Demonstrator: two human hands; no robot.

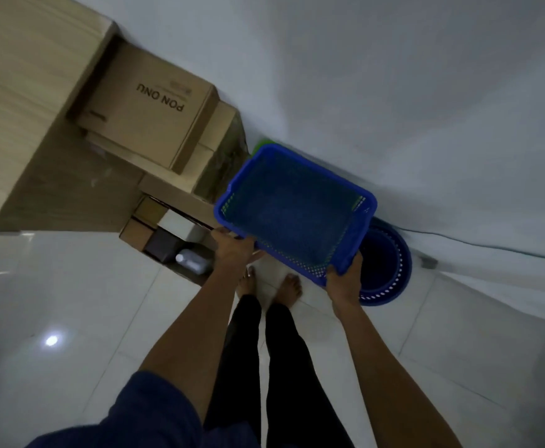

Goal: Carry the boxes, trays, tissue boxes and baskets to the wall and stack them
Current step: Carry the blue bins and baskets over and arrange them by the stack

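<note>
I hold a blue rectangular mesh basket (297,208) in front of me, close to the white wall (394,92). My left hand (232,250) grips its near left rim and my right hand (345,279) grips its near right corner. Under its right end a round blue basket (387,273) stands on the floor by the wall. A green edge (259,145) shows behind the basket's far corner. To the left, a stack of cardboard boxes (148,114) stands against the wall, the top one printed "PON ONU".
A wooden cabinet (22,92) fills the left side. Small boxes (154,227) and a white bottle (193,260) lie on the floor at the foot of the stack. A cable (491,247) runs along the wall base. My bare feet stand on glossy white tiles (70,302).
</note>
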